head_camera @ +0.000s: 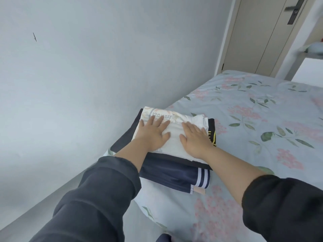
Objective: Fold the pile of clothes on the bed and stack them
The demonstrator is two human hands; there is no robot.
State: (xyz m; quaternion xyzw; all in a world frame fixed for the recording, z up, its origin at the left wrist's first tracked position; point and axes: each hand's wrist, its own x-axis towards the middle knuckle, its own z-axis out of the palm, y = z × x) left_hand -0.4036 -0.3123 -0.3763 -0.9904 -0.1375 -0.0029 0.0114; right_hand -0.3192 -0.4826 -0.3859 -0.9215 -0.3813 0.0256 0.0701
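Note:
A folded white garment (174, 142) with pale printed lettering lies on top of a stack of folded clothes at the bed's left edge, close to the wall. Under it sit a black garment with yellow print (211, 135) and a navy garment with white stripes (176, 177). My left hand (152, 135) presses flat on the white garment's left half, fingers straight and spread. My right hand (196, 140) presses flat on its right half, fingers straight too. Neither hand grips anything.
The bed (262, 119) wears a light blue sheet with pink flowers and green leaves, stretching to the right. A grey wall (87, 75) runs along the left. A beige door (258, 35) and a white frame post stand at the back right.

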